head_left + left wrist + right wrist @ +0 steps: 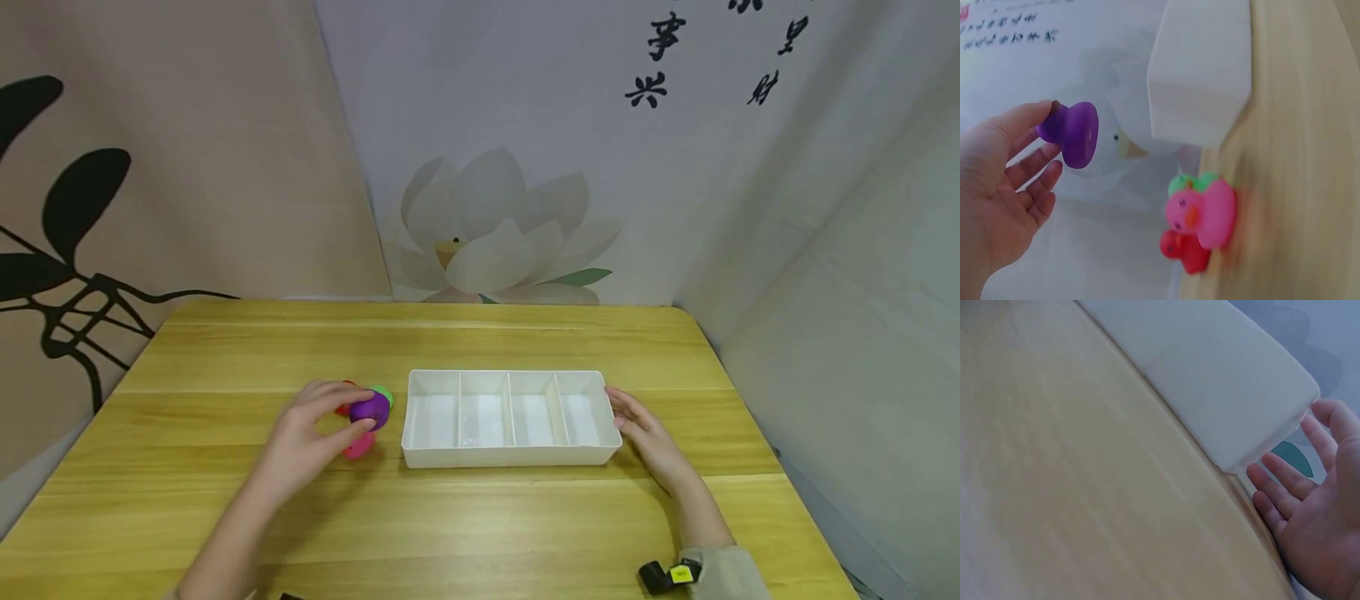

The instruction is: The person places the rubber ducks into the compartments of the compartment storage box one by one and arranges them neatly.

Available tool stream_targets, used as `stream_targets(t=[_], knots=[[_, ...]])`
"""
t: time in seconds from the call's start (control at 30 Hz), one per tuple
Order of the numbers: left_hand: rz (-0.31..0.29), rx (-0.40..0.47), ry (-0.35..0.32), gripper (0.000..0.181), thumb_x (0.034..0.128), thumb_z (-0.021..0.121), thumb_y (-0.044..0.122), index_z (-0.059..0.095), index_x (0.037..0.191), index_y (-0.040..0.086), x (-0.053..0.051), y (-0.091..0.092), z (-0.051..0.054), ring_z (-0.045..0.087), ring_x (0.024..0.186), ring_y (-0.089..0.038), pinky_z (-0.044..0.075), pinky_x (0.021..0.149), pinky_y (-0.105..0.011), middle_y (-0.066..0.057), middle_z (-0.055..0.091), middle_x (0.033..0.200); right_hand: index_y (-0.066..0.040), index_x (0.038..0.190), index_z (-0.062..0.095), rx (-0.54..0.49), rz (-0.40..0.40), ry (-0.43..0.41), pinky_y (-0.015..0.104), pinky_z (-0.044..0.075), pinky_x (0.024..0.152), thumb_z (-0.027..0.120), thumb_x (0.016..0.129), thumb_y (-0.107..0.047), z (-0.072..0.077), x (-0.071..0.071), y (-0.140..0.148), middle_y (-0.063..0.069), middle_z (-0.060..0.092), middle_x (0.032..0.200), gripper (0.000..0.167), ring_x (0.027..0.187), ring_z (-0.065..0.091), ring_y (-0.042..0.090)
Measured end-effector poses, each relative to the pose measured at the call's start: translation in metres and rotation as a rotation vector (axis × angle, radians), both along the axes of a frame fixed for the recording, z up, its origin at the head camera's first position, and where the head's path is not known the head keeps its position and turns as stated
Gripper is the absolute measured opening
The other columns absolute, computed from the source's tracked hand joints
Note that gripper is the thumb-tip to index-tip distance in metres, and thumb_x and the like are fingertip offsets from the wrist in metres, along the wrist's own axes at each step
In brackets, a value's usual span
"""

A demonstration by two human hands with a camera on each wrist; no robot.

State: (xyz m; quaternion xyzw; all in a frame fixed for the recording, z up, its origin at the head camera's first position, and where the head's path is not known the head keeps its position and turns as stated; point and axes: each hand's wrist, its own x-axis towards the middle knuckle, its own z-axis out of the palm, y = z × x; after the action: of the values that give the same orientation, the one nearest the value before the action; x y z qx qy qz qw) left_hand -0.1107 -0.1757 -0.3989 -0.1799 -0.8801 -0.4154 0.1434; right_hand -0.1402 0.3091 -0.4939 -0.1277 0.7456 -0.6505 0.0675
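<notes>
My left hand point(300, 433) pinches a purple rubber duck point(1079, 134) between thumb and fingers, raised off the table. In the left wrist view its flat base faces right. Below it on the table stand a pink rubber duck point(1213, 215), a red one point(1190, 251) and a green one point(1184, 182), close together. A white box point(510, 457) with several compartments in a row lies to the right of the ducks. My right hand point(651, 437) is at the box's right end, its fingertips touching the end near the rim, fingers loosely bent.
The wooden table point(495, 533) ends at a back edge against a hanging cloth point(510, 108) printed with a flower and dark characters. A small black device point(670, 575) with a yellow label sits at the right sleeve point(723, 575).
</notes>
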Motion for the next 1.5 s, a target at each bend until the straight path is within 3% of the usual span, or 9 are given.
stream_targets(t=[0.17,0.37,0.63,0.8,1.0,1.17,1.5], knots=[[-0.048,0.023,0.01,0.03,0.075,0.083,0.014,0.074,0.104,0.013,-0.001,0.016,0.008,0.052,0.103,-0.012,0.045,0.081,-0.036,0.005,0.066,0.108,0.001,0.146,0.03,-0.014,0.016,0.007,0.021,0.041,0.094,0.045,0.102,-0.012,-0.001,-0.001,0.0,0.011,0.043,0.14,0.049,0.121,0.046,0.007],[-0.105,0.04,0.016,0.032,0.0727,0.085,0.016,0.074,0.103,0.015,-0.002,0.031,0.012,0.051,0.103,-0.011,0.046,0.081,-0.037,0.01,0.065,0.106,-0.001,0.146,0.032,-0.026,0.02,0.016,0.021,0.041,0.093,0.046,0.102,-0.012,0.0,-0.001,0.0,0.009,0.044,0.14,0.047,0.121,0.046,0.008],[-0.167,0.08,-0.028,0.031,0.0734,0.085,0.017,0.075,0.102,0.019,-0.006,0.049,0.016,0.049,0.105,-0.011,0.046,0.081,-0.039,0.012,0.064,0.105,0.0,0.146,0.032,-0.015,0.016,0.003,0.02,0.041,0.093,0.047,0.102,-0.014,-0.002,-0.002,0.0,0.005,0.046,0.138,0.048,0.121,0.046,0.008],[-0.24,0.115,-0.034,0.029,0.0743,0.084,0.018,0.075,0.102,0.019,-0.01,0.063,0.02,0.05,0.104,-0.013,0.046,0.082,-0.043,0.011,0.065,0.104,-0.001,0.147,0.032,-0.005,0.012,-0.01,0.021,0.041,0.094,0.047,0.102,-0.014,-0.002,-0.003,0.001,0.003,0.046,0.138,0.049,0.121,0.046,0.009],[-0.327,0.163,-0.027,0.026,0.0747,0.083,0.02,0.075,0.1,0.017,-0.016,0.08,0.023,0.052,0.099,-0.014,0.047,0.08,-0.038,0.009,0.068,0.101,-0.001,0.147,0.032,-0.016,0.015,-0.007,0.022,0.041,0.094,0.047,0.102,-0.015,-0.002,-0.003,0.001,0.0,0.047,0.137,0.05,0.122,0.046,0.009],[-0.351,0.166,-0.065,0.026,0.0734,0.084,0.023,0.075,0.098,0.017,-0.022,0.093,0.026,0.053,0.1,-0.013,0.048,0.08,-0.038,0.011,0.069,0.098,-0.002,0.147,0.032,-0.008,0.016,-0.005,0.022,0.041,0.094,0.047,0.102,-0.015,-0.002,-0.003,0.002,0.005,0.046,0.139,0.049,0.122,0.046,0.009],[-0.424,0.145,-0.139,0.025,0.0732,0.085,0.02,0.076,0.097,0.017,-0.034,0.119,0.023,0.053,0.098,-0.011,0.048,0.078,-0.037,0.014,0.068,0.096,0.001,0.146,0.031,-0.017,0.029,0.02,0.02,0.04,0.094,0.044,0.102,-0.012,0.0,-0.003,0.002,-0.003,0.047,0.137,0.048,0.121,0.045,0.006]])
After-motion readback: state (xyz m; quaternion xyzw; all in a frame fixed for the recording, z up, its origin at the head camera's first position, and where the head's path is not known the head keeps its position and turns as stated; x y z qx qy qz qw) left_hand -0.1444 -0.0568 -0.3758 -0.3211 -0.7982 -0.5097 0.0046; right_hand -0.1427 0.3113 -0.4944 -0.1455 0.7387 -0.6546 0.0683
